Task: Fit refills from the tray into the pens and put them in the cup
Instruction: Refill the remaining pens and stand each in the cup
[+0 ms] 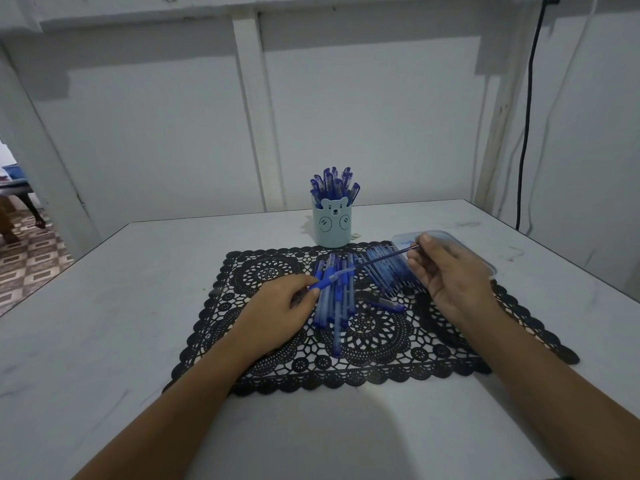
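Observation:
My left hand point(282, 306) grips a blue pen barrel point(334, 276) by its lower end above a pile of empty pens point(337, 306) on the black lace mat point(277, 362). My right hand point(446, 275) pinches the far end of a thin dark refill point(384, 258), whose other end sits in the barrel's mouth. Behind my right hand lies the clear tray point(446, 237), with a row of refills point(388, 268) spilling from it onto the mat. The pale blue bear cup point(331, 225) stands behind the mat, full of several capped pens.
A loose blue pen cap point(386, 304) lies on the mat right of the pile. The white table's left edge point(62, 271) drops to a tiled floor. A black cable point(526, 133) hangs down the wall at the back right.

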Demonstrator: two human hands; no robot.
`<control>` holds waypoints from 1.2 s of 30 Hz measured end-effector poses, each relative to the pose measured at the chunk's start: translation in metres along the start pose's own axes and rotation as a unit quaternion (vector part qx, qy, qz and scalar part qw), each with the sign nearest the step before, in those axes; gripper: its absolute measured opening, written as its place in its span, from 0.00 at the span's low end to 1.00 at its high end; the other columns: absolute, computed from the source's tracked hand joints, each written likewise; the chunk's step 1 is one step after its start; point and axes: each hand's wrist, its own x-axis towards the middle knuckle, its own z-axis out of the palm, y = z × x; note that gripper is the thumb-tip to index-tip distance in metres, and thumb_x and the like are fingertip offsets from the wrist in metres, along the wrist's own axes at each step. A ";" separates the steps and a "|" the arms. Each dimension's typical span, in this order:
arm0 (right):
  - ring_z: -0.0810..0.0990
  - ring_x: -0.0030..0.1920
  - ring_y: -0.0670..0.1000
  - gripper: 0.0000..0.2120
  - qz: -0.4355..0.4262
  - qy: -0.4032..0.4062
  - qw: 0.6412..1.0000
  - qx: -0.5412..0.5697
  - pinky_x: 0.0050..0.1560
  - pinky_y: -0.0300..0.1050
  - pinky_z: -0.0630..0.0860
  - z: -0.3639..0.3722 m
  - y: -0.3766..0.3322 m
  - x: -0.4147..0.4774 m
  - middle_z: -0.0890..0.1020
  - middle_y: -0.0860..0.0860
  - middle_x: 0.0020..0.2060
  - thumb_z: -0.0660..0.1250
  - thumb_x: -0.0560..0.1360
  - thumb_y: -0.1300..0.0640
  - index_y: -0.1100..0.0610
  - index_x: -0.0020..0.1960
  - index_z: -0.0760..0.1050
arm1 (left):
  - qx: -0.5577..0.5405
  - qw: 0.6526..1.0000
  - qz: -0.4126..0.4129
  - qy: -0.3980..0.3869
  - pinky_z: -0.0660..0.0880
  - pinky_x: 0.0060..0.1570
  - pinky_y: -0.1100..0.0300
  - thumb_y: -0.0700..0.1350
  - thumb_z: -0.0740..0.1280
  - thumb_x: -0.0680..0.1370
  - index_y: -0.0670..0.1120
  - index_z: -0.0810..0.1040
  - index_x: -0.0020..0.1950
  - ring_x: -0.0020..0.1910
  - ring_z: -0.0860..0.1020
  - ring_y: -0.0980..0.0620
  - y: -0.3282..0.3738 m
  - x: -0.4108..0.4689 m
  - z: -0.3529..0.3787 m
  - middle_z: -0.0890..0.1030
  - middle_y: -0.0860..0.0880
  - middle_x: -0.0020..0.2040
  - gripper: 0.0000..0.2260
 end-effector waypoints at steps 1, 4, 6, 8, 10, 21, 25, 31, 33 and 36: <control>0.80 0.29 0.44 0.06 0.001 0.002 1.000 0.003 0.35 0.34 0.80 0.000 0.000 0.000 0.81 0.50 0.27 0.62 0.75 0.63 0.62 0.41 0.76 | 0.000 1.000 -0.001 0.001 0.73 0.40 0.58 0.46 0.62 0.78 0.49 0.78 0.56 0.39 0.75 0.54 0.000 0.000 0.000 0.79 0.50 0.40 0.09; 0.80 0.29 0.44 0.06 0.003 0.005 1.000 0.010 0.35 0.34 0.79 -0.002 -0.001 0.002 0.81 0.50 0.28 0.63 0.75 0.63 0.62 0.41 0.76 | -0.002 1.000 -0.003 0.002 0.72 0.39 0.61 0.46 0.62 0.78 0.49 0.78 0.56 0.38 0.75 0.54 0.000 0.000 0.000 0.79 0.50 0.40 0.09; 0.80 0.30 0.44 0.05 0.003 0.009 1.000 0.006 0.36 0.35 0.80 -0.002 0.000 0.002 0.82 0.50 0.28 0.63 0.75 0.63 0.62 0.41 0.76 | -0.005 1.000 -0.002 0.003 0.71 0.37 0.62 0.45 0.62 0.78 0.49 0.78 0.56 0.37 0.75 0.54 0.000 0.000 0.000 0.79 0.49 0.39 0.09; 0.80 0.30 0.44 0.05 0.002 0.011 1.000 -0.002 0.37 0.35 0.80 -0.002 0.000 0.001 0.81 0.50 0.28 0.63 0.75 0.64 0.62 0.41 0.76 | -0.006 1.000 -0.003 0.002 0.70 0.36 0.63 0.45 0.61 0.78 0.49 0.78 0.55 0.37 0.74 0.54 0.000 0.000 0.000 0.79 0.49 0.38 0.09; 0.80 0.30 0.44 0.06 0.001 0.011 1.000 -0.010 0.37 0.35 0.80 -0.001 0.000 0.000 0.81 0.49 0.28 0.63 0.75 0.64 0.62 0.41 0.76 | -0.006 1.000 -0.002 0.002 0.69 0.37 0.64 0.45 0.61 0.78 0.48 0.78 0.56 0.37 0.75 0.54 0.001 0.000 0.000 0.79 0.49 0.39 0.09; 0.79 0.29 0.44 0.05 -0.028 0.000 0.998 -0.056 0.33 0.34 0.78 -0.002 -0.001 0.001 0.81 0.50 0.27 0.64 0.75 0.63 0.62 0.41 0.76 | 0.016 0.999 0.036 0.001 0.75 0.42 0.54 0.50 0.58 0.75 0.47 0.77 0.58 0.40 0.76 0.54 0.000 -0.001 -0.005 0.79 0.50 0.41 0.16; 0.79 0.29 0.44 0.05 -0.030 -0.007 0.998 -0.060 0.33 0.34 0.78 -0.001 -0.002 0.001 0.81 0.50 0.27 0.64 0.74 0.64 0.62 0.41 0.76 | -0.025 0.999 0.007 0.019 0.74 0.40 0.58 0.46 0.61 0.78 0.49 0.78 0.56 0.38 0.76 0.55 0.003 -0.001 -0.006 0.80 0.51 0.40 0.10; 0.79 0.28 0.44 0.06 -0.043 -0.014 0.994 -0.096 0.33 0.34 0.78 -0.001 -0.001 -0.001 0.81 0.50 0.26 0.64 0.75 0.63 0.62 0.41 0.77 | -0.079 0.996 -0.041 0.031 0.69 0.34 0.69 0.44 0.61 0.79 0.53 0.77 0.52 0.34 0.75 0.55 0.009 0.001 -0.008 0.79 0.53 0.36 0.07; 0.79 0.28 0.44 0.05 -0.055 -0.014 0.991 -0.119 0.33 0.34 0.78 -0.002 -0.002 0.000 0.81 0.50 0.26 0.64 0.74 0.63 0.61 0.40 0.77 | -0.056 0.998 -0.025 0.030 0.69 0.34 0.68 0.44 0.62 0.78 0.50 0.78 0.54 0.34 0.75 0.56 0.007 0.001 -0.007 0.79 0.53 0.37 0.08; 0.79 0.28 0.44 0.05 -0.069 -0.018 0.989 -0.132 0.33 0.34 0.78 -0.003 -0.003 0.002 0.80 0.49 0.25 0.64 0.74 0.63 0.62 0.40 0.77 | -0.021 0.999 0.011 0.026 0.72 0.37 0.63 0.46 0.61 0.78 0.47 0.78 0.56 0.36 0.74 0.56 0.004 0.000 -0.007 0.80 0.51 0.40 0.11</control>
